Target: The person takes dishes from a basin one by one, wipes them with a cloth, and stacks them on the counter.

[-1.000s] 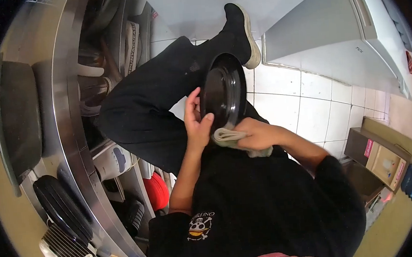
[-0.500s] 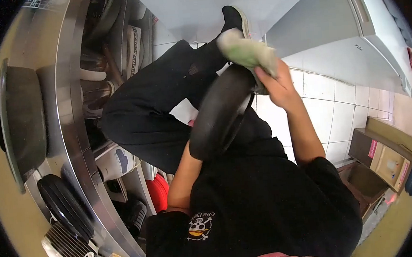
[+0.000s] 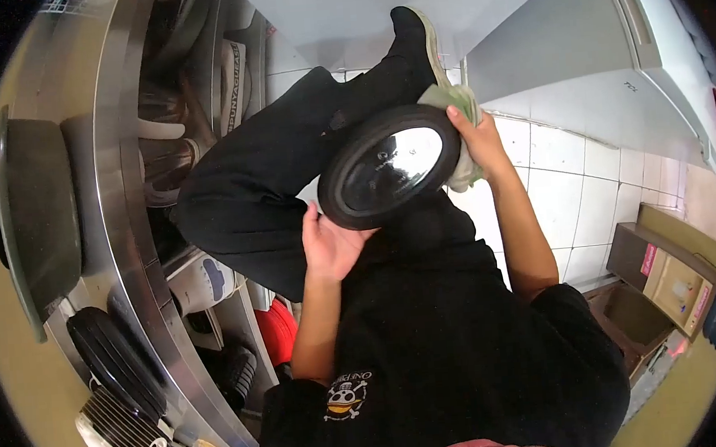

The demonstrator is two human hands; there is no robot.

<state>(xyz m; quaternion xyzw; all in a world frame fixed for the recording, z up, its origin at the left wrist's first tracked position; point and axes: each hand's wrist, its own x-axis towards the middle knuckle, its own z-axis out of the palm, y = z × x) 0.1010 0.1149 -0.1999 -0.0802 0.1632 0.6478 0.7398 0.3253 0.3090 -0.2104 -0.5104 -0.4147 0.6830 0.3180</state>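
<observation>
A black oval plate is tilted above my lap, its face with a glossy centre and small raised marks towards me. At its lower left rim is my left hand, palm up, thumb at the edge and the other fingers partly hidden at the plate; the rim rests in it. My right hand grips a pale green and white cloth against the plate's right end, thumb over the rim. Part of the cloth hangs below that hand.
Left stands a metal counter with a grey-green basin and stacked black plates. Shelves below hold jugs and a red item. A white appliance stands at upper right, a box at right.
The plate has been turned over and now shows its other face, wide to the camera. My right hand has moved up and right with the cloth, then slightly down onto the rim.
</observation>
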